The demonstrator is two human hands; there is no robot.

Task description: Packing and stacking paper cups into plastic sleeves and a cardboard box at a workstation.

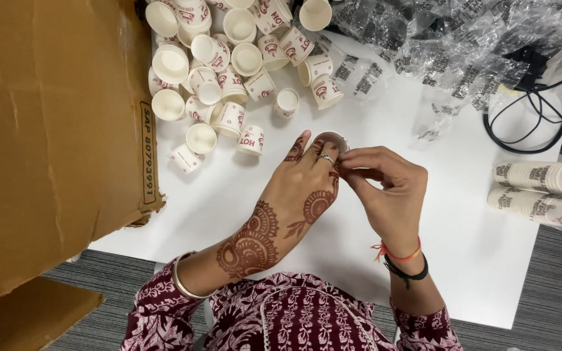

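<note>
My left hand (302, 188), with dark red patterns on its back and a ring, grips a small white paper cup (328, 137) over the white table (476, 227). Only the cup's rim shows above my fingers. My right hand (385, 188) meets it from the right, fingertips pinching at the cup's side. A thread band and a dark band circle the right wrist, a metal bangle the left. Just beyond my hands lies a heap of loose small paper cups (229, 58) with red print, some upright, some tipped over.
A large brown cardboard box (53, 130) covers the left side. Crumpled clear plastic wrap (450, 39) lies at the back right beside black cables (535, 110). Two wrapped sleeves of stacked cups (541, 192) lie at the right edge. Grey carpet shows below the table.
</note>
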